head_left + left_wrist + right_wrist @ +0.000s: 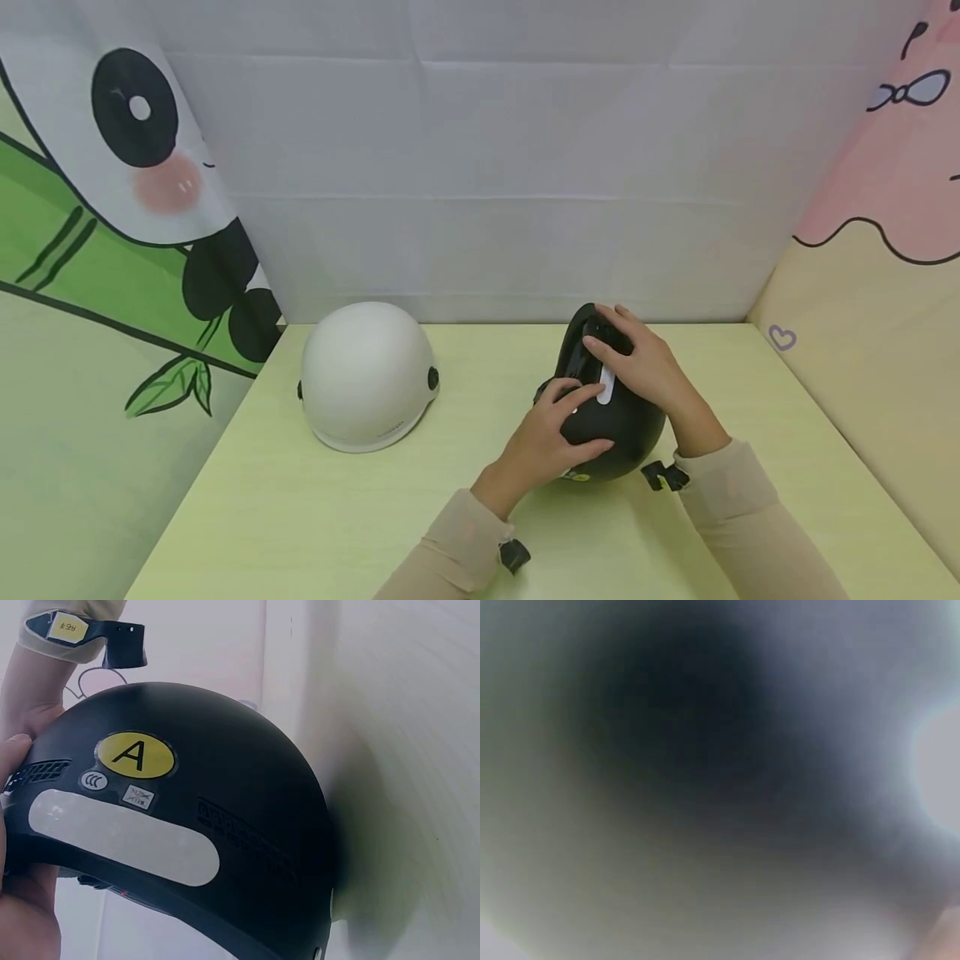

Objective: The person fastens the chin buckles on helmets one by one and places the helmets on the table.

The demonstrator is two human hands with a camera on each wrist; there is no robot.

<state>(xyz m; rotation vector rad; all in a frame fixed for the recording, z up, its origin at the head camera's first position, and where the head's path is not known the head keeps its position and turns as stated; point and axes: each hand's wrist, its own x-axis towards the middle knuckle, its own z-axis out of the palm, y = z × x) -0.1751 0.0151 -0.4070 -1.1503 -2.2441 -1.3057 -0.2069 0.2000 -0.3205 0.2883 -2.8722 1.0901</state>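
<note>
A black helmet is tilted over the right half of the table, held between both hands. My left hand grips its near left side, thumb and fingers spread round the shell. Higher up, my right hand holds the glossy dark part at the rim, thumb close by a white strip. In the left wrist view the shell carries a yellow oval sticker marked A and a pale strip. The right wrist view is a dark blur with a bit of skin at the corner.
A white helmet sits dome up on the left of the pale yellow-green table. Behind the table hangs a white cloth. Panels with cartoon prints stand at both sides.
</note>
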